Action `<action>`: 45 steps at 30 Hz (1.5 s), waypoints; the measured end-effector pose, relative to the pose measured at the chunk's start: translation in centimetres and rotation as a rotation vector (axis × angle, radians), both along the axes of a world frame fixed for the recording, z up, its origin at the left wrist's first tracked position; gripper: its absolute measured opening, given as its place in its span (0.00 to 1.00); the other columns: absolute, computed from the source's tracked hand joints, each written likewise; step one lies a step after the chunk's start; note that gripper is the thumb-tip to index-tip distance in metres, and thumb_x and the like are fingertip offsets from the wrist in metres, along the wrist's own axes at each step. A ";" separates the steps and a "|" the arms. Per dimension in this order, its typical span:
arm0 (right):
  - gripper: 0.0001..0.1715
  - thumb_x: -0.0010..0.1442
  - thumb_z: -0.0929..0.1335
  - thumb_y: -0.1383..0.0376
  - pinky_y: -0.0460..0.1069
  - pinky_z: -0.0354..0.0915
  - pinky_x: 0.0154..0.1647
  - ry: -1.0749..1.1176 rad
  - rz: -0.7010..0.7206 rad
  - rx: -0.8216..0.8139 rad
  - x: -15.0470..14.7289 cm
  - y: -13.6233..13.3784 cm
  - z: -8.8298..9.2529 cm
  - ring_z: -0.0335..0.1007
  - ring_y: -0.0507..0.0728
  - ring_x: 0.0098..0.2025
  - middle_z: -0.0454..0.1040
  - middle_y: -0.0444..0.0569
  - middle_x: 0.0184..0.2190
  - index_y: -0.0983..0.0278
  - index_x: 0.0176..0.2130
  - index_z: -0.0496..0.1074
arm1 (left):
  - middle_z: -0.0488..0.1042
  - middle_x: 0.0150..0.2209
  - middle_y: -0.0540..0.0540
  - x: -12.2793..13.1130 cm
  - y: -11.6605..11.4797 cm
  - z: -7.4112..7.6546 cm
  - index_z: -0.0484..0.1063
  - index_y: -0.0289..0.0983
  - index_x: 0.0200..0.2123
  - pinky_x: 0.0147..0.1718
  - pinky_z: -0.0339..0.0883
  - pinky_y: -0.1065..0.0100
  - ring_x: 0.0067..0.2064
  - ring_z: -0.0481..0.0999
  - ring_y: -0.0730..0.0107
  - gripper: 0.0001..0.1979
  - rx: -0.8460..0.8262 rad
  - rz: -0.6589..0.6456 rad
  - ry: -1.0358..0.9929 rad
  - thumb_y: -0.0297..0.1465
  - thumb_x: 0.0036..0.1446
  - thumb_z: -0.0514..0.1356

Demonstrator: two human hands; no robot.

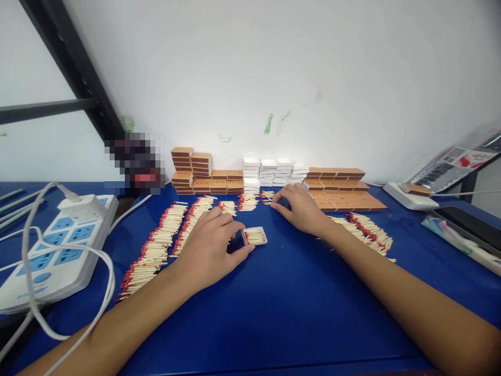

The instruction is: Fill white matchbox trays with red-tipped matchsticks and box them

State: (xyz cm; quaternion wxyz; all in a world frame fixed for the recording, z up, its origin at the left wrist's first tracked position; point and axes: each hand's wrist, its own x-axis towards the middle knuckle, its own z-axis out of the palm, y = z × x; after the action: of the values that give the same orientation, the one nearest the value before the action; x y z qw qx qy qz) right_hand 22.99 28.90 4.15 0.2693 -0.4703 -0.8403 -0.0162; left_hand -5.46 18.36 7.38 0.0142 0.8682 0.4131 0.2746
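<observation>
The blue tabletop [274, 324] had tons of loose red-tipped matches [156, 245], a little white tray [256, 230], stacked orange matchboxes [201, 185], white boxes [268, 172] and a power strip [84, 271].

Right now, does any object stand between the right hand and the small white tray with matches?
Nothing visible stands in the way: between the right hand and the white tray, only blue tabletop shows. The left hand is at the tray's left end, outside that path.
</observation>
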 end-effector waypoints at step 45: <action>0.11 0.74 0.66 0.58 0.59 0.63 0.54 0.065 0.356 -0.172 -5.3 -7.3 4.4 0.66 0.62 0.48 0.74 0.52 0.42 0.60 0.40 0.73 | 0.77 0.34 0.46 0.0 0.0 0.2 0.80 0.38 0.41 0.46 0.68 0.52 0.41 0.72 0.57 0.11 -0.007 0.031 0.009 0.39 0.63 0.68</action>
State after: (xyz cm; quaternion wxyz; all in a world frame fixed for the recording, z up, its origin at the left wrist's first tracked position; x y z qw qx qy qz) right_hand 17.69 21.61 8.52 0.2535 -0.3359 -0.8993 0.1187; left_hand -5.43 18.39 7.60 0.0112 0.8629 0.4274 0.2696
